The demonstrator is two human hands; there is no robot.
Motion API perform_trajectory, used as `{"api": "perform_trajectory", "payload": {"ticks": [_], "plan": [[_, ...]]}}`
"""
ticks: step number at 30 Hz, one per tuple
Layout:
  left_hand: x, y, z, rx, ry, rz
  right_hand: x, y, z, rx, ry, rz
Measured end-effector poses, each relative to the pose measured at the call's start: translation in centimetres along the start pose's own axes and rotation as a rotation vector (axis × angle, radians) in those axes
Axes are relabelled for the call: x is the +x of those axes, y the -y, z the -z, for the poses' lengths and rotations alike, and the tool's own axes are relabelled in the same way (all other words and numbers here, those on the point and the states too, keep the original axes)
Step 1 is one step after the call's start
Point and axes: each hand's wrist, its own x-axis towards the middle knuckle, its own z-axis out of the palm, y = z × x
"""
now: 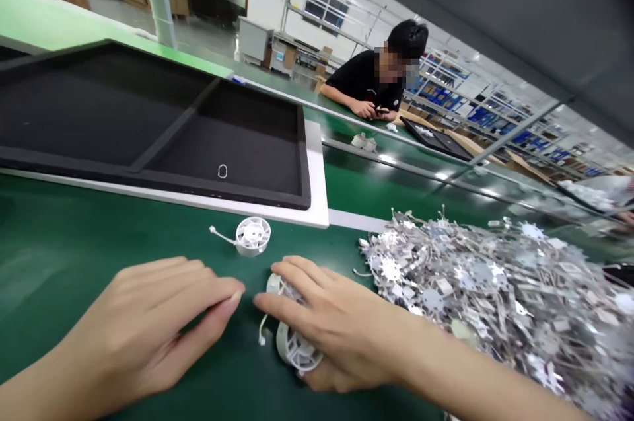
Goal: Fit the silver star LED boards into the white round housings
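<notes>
My left hand (pixel 171 322) hovers over the green tabletop with thumb and forefinger pinched together. Whatever may be between those fingertips is too small or hidden to name. My right hand (pixel 331 322) is curled over white ring-shaped parts that look like small fans. The lower white fan (pixel 300 348) shows its spoked face under my fingers, while an upper one (pixel 275 283) is mostly covered by them. A short wire with a white connector (pixel 262 340) sticks out to their left. Another small white fan (pixel 253 236) lies face up beyond my hands, its wire (pixel 222 236) pointing left.
On the right is a large heap of silvery star-shaped parts with wires (pixel 456 289). A black divided tray (pixel 238 143) on a white board (pixel 319 176) lies at the far left, a small white loop (pixel 222 171) inside. Across the bench a person (pixel 366 77) leans on the surface.
</notes>
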Motion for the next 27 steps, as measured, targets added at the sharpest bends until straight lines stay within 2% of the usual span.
{"api": "perform_trajectory", "payload": {"ticks": [3, 8, 10, 12, 14, 18, 20, 24, 27], "plan": [[0.1, -0.3, -0.9, -0.060, 0.108, -0.005, -1.5, 0.9, -1.4, 0.106, -0.049, -0.095], [-0.1, -0.7, -1.3, -0.085, 0.165, -0.047, -4.0, 2.6, -1.6, 0.265, -0.085, -0.590], [0.1, -1.3, -1.1, -0.071, 0.185, -0.121, -3.8, 3.4, -2.2, 0.381, -0.154, -0.687], [0.2, -1.9, -0.9, -0.071, 0.219, -0.202, -3.2, 4.0, -3.0, 0.464, -0.223, -0.692], [0.2, -2.1, -0.7, -0.083, 0.248, -0.248, -2.9, 4.0, -3.9, 0.521, -0.270, -0.632], [0.2, -1.6, -0.5, -0.117, 0.267, -0.246, -4.1, 3.2, -4.7, 0.601, -0.306, -0.348], [0.2, -1.4, -0.5, -0.128, 0.251, -0.243, -5.0, 2.8, -4.9, 0.599, -0.317, -0.272], [0.3, -1.5, -0.5, -0.085, 0.162, -0.187, -5.6, 2.7, -5.1, 0.555, -0.357, -0.376], [-0.2, -1.5, -0.6, -0.065, 0.167, -0.151, -4.8, 3.1, -5.5, 0.478, -0.410, -0.366]]}}
